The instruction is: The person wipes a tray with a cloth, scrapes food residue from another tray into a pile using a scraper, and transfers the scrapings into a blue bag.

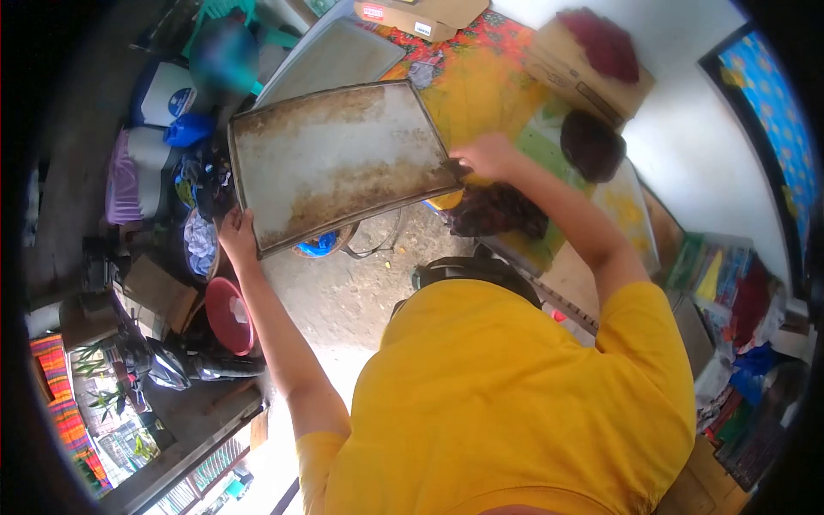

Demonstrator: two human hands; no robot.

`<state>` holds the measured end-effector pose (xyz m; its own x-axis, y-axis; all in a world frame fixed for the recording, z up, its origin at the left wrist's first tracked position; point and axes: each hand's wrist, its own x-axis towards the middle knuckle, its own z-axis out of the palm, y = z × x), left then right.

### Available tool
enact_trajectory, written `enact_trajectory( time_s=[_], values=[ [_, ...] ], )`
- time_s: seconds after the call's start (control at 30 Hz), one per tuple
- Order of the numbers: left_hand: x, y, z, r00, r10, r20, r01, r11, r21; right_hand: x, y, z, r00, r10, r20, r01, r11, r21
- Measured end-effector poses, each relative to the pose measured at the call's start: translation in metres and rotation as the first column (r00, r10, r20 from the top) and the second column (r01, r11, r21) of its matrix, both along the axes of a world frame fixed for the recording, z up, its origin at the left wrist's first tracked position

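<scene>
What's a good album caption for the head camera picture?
Left hand and right hand hold up a brown-stained tray, one at each side.

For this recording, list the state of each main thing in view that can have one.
Tray: held up, surface stained brown.
Left hand: closed on the tray's left edge.
Right hand: closed at the tray's right edge.
Light-rimmed panel: partly hidden behind the tray.
Cardboard box: dark red cloth on top; open or shut, cannot tell.
Red basin: something pale inside.
</scene>
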<state>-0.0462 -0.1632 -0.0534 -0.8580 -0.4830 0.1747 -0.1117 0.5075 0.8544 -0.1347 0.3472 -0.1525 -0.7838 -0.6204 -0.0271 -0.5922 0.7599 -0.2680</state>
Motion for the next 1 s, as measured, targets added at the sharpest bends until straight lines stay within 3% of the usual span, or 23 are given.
enact_trajectory(
  time_s=[0.27, 0.37, 0.5, 0.57, 0.63, 0.7, 0.77, 0.83, 0.9, 0.97, 1.0],
  values=[
    [-0.001, -0.001, -0.004, 1.000, -0.009, -0.012, 0.009, 1.000, 0.003, 0.021, -0.017, 0.001, 0.984, 0.160, -0.084, -0.164, 0.986, -0.042],
    [-0.003, -0.004, -0.005, 1.000, -0.005, -0.008, 0.005, 0.999, -0.033, 0.020, -0.022, 0.009, 0.966, 0.257, -0.029, -0.255, 0.965, 0.054],
    [-0.007, -0.012, -0.010, 1.000, 0.014, -0.013, -0.015, 0.996, -0.083, -0.002, -0.006, -0.029, 0.991, 0.057, 0.122, -0.029, 0.976, -0.216],
    [-0.006, -0.015, -0.008, 1.000, 0.000, -0.015, -0.001, 0.996, -0.088, -0.012, 0.001, -0.044, 0.989, -0.073, 0.128, 0.121, 0.898, -0.422],
    [-0.003, -0.006, -0.005, 0.999, -0.031, -0.009, 0.031, 0.997, -0.066, -0.024, 0.015, -0.026, 0.945, -0.247, 0.216, 0.324, 0.805, -0.497],
    [0.000, 0.001, -0.003, 1.000, -0.021, -0.011, 0.020, 0.999, -0.028, -0.037, 0.036, -0.016, 0.753, -0.564, 0.339, 0.657, 0.677, -0.333],
    [-0.001, -0.001, -0.003, 1.000, -0.013, -0.011, 0.012, 1.000, -0.018, -0.039, 0.060, -0.010, 0.644, -0.729, 0.232, 0.756, 0.560, -0.339],
    [0.000, 0.006, 0.005, 1.000, -0.019, -0.013, 0.020, 0.999, 0.036, -0.052, 0.092, -0.044, 0.518, -0.826, 0.224, 0.829, 0.419, -0.370],
    [0.000, 0.007, 0.006, 1.000, -0.018, -0.020, 0.020, 0.996, 0.088, -0.052, 0.116, -0.048, 0.347, -0.843, 0.410, 0.925, 0.236, -0.296],
    [-0.002, 0.004, 0.002, 0.999, -0.011, -0.032, 0.015, 0.991, 0.134, -0.051, 0.138, -0.082, 0.199, -0.871, 0.448, 0.967, 0.101, -0.233],
    [-0.002, 0.006, 0.007, 0.998, -0.015, 0.062, 0.002, 0.980, 0.199, -0.053, 0.142, -0.094, 0.125, -0.877, 0.463, 0.979, 0.033, -0.201]
  ],
)
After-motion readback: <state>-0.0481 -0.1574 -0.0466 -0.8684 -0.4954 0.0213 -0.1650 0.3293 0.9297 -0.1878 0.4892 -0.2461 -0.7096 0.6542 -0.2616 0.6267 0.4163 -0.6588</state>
